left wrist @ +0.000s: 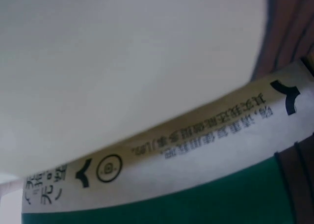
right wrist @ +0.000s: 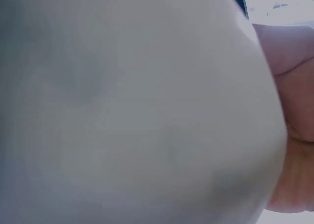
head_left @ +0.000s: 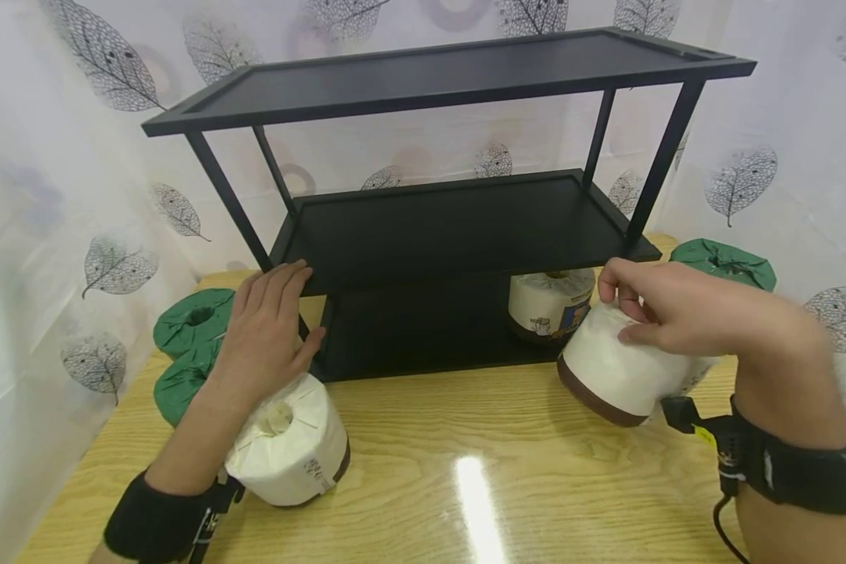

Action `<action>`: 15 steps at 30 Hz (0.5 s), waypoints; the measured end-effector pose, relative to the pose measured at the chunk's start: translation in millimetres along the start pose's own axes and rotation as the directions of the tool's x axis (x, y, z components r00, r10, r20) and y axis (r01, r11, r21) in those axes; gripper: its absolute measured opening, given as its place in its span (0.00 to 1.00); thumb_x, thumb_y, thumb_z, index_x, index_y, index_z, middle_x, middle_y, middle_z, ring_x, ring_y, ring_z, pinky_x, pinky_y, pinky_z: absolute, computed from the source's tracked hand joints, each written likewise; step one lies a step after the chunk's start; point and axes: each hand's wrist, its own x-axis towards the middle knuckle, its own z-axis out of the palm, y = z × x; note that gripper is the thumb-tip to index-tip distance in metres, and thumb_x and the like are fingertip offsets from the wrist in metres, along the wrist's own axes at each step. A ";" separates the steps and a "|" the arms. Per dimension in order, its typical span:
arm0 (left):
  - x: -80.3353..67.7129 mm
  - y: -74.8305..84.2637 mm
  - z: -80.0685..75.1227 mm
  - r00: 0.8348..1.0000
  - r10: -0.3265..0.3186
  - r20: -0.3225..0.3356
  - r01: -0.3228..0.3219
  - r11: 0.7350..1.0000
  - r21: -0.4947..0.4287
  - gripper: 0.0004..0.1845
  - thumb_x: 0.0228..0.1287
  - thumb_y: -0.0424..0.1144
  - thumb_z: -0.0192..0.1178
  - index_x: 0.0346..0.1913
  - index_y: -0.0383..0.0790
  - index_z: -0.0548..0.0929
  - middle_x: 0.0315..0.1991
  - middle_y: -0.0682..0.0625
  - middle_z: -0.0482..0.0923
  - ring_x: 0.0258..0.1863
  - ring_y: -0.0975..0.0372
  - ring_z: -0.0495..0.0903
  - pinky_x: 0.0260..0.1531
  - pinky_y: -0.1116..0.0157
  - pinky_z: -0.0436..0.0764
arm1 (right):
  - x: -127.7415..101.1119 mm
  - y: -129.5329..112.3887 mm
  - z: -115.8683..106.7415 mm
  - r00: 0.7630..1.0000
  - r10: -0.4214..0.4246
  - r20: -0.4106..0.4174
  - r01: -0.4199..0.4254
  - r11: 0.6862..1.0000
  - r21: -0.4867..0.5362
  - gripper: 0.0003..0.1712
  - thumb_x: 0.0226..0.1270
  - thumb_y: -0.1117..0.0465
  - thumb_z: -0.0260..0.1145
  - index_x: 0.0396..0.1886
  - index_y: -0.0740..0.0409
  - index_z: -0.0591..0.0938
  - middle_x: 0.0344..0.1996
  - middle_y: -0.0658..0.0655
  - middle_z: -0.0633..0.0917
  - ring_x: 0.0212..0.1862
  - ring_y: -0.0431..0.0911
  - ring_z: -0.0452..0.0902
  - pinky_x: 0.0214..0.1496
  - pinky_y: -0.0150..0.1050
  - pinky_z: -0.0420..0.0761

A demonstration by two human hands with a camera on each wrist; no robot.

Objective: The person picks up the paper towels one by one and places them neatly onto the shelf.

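My right hand [head_left: 684, 305] grips a white paper-wrapped toilet roll [head_left: 606, 368] by its top, fingers curled in at the upper end. The roll tilts beside the right front of a black shelf rack [head_left: 437, 227]; its white wrapper [right wrist: 147, 106] fills most of the right wrist view. On the rack's middle tier, at the left front corner, my left hand [head_left: 264, 337] rests with fingers extended and thumb spread below. Under my left forearm stands another white toilet roll [head_left: 296, 458] with a brown base band. A third white roll [head_left: 546, 305] sits on the bottom tier, right side.
Two green-topped rolls [head_left: 193, 317] stand on the wooden table [head_left: 423, 470] left of the rack. Behind my right hand is another green-topped roll [head_left: 726, 260]. The rack's posts [head_left: 666, 160] rise at its corners, and a leaf-patterned curtain [head_left: 120, 266] hangs behind and beside it.
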 end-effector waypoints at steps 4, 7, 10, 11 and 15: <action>0.4 0.0 0.4 1.000 -0.002 0.001 0.002 1.000 -0.001 0.42 0.54 0.43 0.68 0.69 0.27 0.64 0.70 0.34 0.64 0.68 0.41 0.63 0.67 0.43 0.60 | 2.8 -7.2 2.3 0.998 -0.054 -0.011 0.054 0.999 0.004 0.22 0.59 0.65 0.75 0.46 0.50 0.72 0.23 0.45 0.68 0.23 0.35 0.62 0.28 0.32 0.68; 0.2 0.0 0.3 1.000 -0.003 0.003 0.003 1.000 -0.002 0.42 0.55 0.43 0.68 0.69 0.27 0.64 0.70 0.34 0.64 0.68 0.41 0.63 0.67 0.43 0.60 | 5.5 -13.2 4.7 0.997 -0.073 -0.004 0.073 0.997 0.023 0.22 0.59 0.65 0.75 0.46 0.50 0.72 0.22 0.45 0.68 0.23 0.34 0.62 0.27 0.32 0.68; 0.2 0.0 0.1 1.000 -0.005 0.008 0.005 1.000 -0.001 0.42 0.55 0.43 0.68 0.69 0.27 0.63 0.70 0.34 0.63 0.68 0.41 0.63 0.68 0.43 0.60 | 8.6 -19.4 7.1 0.996 -0.083 0.012 0.082 0.995 0.061 0.22 0.59 0.65 0.74 0.46 0.50 0.72 0.22 0.46 0.67 0.23 0.35 0.62 0.27 0.33 0.68; 0.1 0.1 0.0 1.000 -0.005 0.009 0.005 1.000 0.000 0.42 0.55 0.43 0.68 0.69 0.27 0.63 0.70 0.34 0.63 0.68 0.41 0.63 0.68 0.43 0.60 | 9.7 -21.5 8.0 0.996 -0.087 0.015 0.086 0.994 0.067 0.22 0.59 0.65 0.74 0.46 0.50 0.72 0.22 0.46 0.67 0.23 0.35 0.62 0.27 0.33 0.68; 0.0 0.2 -0.2 1.000 -0.008 0.013 0.008 1.000 -0.002 0.42 0.55 0.43 0.68 0.69 0.27 0.63 0.71 0.34 0.63 0.69 0.41 0.63 0.68 0.43 0.60 | 15.2 -30.2 12.4 0.993 -0.117 0.030 0.115 0.990 0.079 0.21 0.59 0.65 0.74 0.46 0.50 0.73 0.22 0.46 0.66 0.24 0.36 0.63 0.28 0.33 0.69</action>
